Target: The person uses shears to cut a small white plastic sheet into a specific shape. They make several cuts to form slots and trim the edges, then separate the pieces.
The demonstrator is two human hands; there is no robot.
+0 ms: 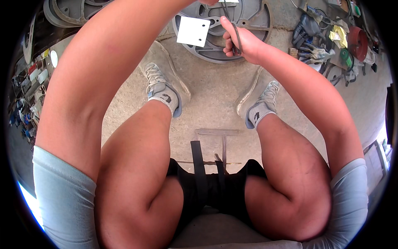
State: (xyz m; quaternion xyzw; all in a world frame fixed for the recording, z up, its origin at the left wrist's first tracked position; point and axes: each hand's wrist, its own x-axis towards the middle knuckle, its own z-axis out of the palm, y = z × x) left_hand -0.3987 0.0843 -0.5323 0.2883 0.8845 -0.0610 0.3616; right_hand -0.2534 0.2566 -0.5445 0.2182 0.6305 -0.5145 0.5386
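My right hand [244, 41] is closed round the dark loop handles of a pair of scissors [236, 35], thumb and fingers in or about the loops. The blades point up toward the top edge. My left hand [208, 1] is mostly cut off by the top edge, close to the scissors' blades, and its fingers cannot be made out. Just below it, a white square card [190, 29] with small dark holes lies over the rim of a grey spoked metal wheel [265, 20]. A bit of another white piece [229, 1] shows at the top edge.
More metal wheels [66, 10] lie at the upper left. Dark gloves [304, 31], a red round part [358, 43], a yellow crumpled piece [338, 36] and tools clutter the upper right. Several small items [29, 95] line the far left. My shoes [166, 74] rest on the concrete floor.
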